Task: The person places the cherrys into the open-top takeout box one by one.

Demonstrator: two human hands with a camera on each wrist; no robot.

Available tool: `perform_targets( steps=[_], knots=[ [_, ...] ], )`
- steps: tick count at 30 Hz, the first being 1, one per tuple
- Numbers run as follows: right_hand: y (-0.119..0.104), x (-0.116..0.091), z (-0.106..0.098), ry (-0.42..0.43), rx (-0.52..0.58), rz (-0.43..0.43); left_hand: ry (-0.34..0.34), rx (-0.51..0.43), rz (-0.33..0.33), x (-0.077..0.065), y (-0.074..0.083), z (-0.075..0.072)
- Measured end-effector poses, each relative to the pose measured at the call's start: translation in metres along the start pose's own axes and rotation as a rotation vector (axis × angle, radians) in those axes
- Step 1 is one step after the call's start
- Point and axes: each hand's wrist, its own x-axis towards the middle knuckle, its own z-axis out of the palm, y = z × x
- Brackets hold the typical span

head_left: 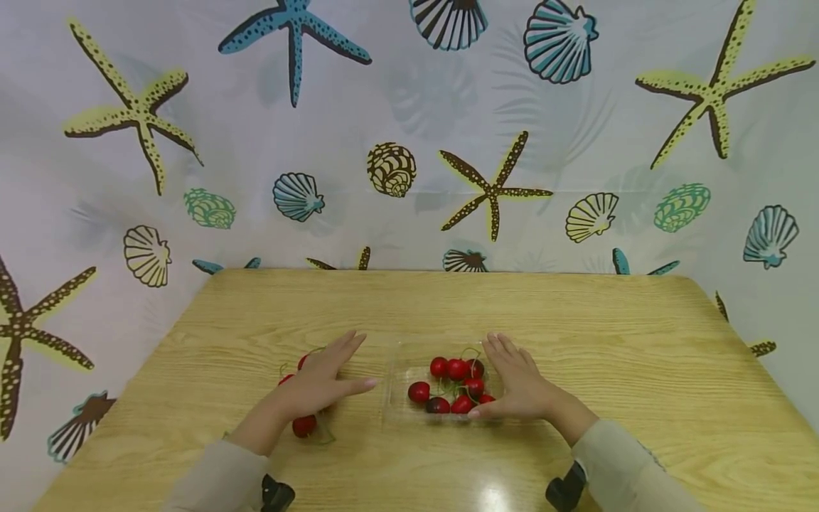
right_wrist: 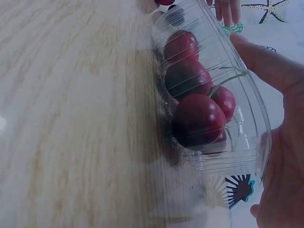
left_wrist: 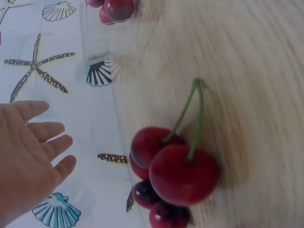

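In the head view, a clear plastic box (head_left: 398, 398) stands on the table with several red cherries (head_left: 457, 369) inside, some with green stems. My right hand (head_left: 521, 387) spreads around the box's right end, thumb along the near rim and straight fingers at the far corner. The right wrist view shows that thumb (right_wrist: 270, 64) right at the rim. Left of the box, my left hand (head_left: 316, 384) reaches over loose cherries (head_left: 304, 426), partly covering them, with its fingers extended and nothing held. Close up in the left wrist view, a pair of cherries (left_wrist: 183, 175) shares one joined stem.
The light wooden table (head_left: 448, 306) runs back to a white cloth (head_left: 422, 114) printed with starfish and shells. Dark wrist devices (head_left: 566, 489) show below both sleeves.
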Motion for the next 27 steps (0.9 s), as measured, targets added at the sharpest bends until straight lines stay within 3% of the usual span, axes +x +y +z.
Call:
perform_targets(
  steps=[11, 21, 27],
  knots=[
    [-0.001, 0.000, 0.000, -0.020, 0.019, -0.006, 0.012, -0.199, -0.061, -0.024, -0.023, -0.013],
    [0.001, 0.001, 0.003, -0.010, -0.004, -0.005, 0.041, -0.266, -0.185, -0.047, -0.038, -0.027],
    [0.001, 0.001, 0.002, -0.010, -0.002, 0.001, 0.062, -0.309, -0.196, -0.058, -0.049, -0.033]
  ],
)
